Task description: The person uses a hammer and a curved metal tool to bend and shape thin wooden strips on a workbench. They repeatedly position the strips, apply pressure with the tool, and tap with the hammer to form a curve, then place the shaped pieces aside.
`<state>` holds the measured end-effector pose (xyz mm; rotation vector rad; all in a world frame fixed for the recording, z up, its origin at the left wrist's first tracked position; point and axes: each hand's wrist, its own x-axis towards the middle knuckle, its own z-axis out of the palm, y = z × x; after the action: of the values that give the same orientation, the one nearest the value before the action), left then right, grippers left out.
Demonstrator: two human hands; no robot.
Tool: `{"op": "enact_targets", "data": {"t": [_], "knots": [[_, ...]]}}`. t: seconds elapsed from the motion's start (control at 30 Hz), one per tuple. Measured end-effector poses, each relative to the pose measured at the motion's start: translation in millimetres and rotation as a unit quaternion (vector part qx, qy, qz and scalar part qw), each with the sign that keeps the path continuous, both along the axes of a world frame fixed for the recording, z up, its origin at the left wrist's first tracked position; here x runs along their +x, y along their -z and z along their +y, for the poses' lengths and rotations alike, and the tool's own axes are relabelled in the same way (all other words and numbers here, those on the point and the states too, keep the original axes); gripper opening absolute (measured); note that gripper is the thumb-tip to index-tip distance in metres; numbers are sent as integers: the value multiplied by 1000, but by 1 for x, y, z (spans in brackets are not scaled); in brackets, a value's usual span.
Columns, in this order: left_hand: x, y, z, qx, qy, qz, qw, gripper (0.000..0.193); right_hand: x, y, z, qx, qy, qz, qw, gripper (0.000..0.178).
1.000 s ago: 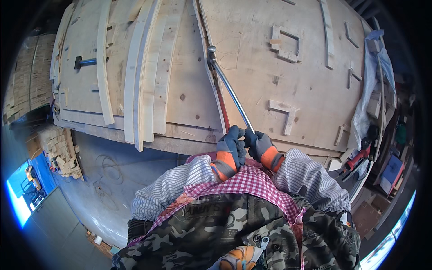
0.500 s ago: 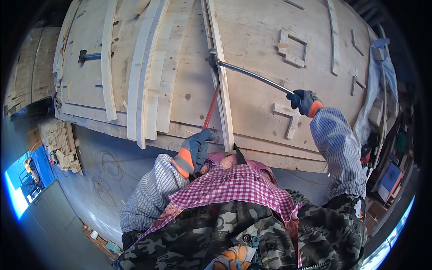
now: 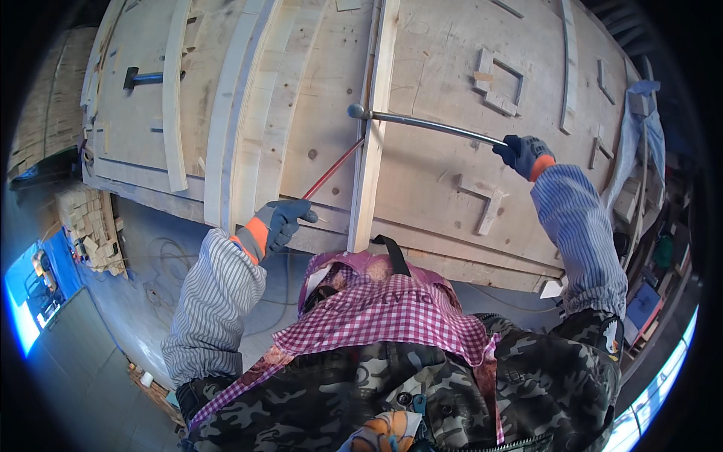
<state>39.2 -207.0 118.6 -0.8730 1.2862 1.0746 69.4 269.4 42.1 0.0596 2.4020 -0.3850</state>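
Both gloved hands at work across a plank, right arm reaching farther out

The left hand [image 3: 279,224] is closed on the near end of a red rod [image 3: 330,174], knuckles up, its striped forearm slanting in from the lower left with the elbow out to the side. The right hand [image 3: 529,155] is clenched around the end of a metal-shafted hammer [image 3: 440,128]; that arm is bent and rises along the right side, so this hand sits farther from the body than the left.

Between the hands, a narrow pale plank [image 3: 373,151] runs away from the person. The rod slants up from the left hand to the plank's left edge, while the hammer's shaft crosses over the plank leftward from the right hand; whether its head touches the wood cannot be told.

Just nearer the body than the right hand lies an L-shaped wooden piece [image 3: 492,209], and beyond that hand a wooden frame [image 3: 490,96]. Past the left hand, farther out, are long wooden strips [image 3: 239,113] and a blue-handled hammer [image 3: 151,77], all on the plywood worktop [image 3: 429,177].
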Motion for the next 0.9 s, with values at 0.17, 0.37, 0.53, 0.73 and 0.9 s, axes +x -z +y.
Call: {"op": "enact_targets", "data": {"t": [0.17,0.37,0.53,0.73,0.9], "knots": [[22,-11,25,18,-100,-84,991,32,67,-8,-10,17,59,-18,998,41],[48,-29,66,98,-267,-161,945,29,117,-25,-66,-138,279,-71,948,40],[79,-24,125,135,-290,-113,941,16,152,-32,-117,-181,425,-102,881,46],[100,-13,183,51,-273,-58,959,17,168,-40,-137,-214,469,-99,851,48],[135,25,236,56,-324,2,945,20,178,-35,-149,-221,420,-22,880,45]]}}
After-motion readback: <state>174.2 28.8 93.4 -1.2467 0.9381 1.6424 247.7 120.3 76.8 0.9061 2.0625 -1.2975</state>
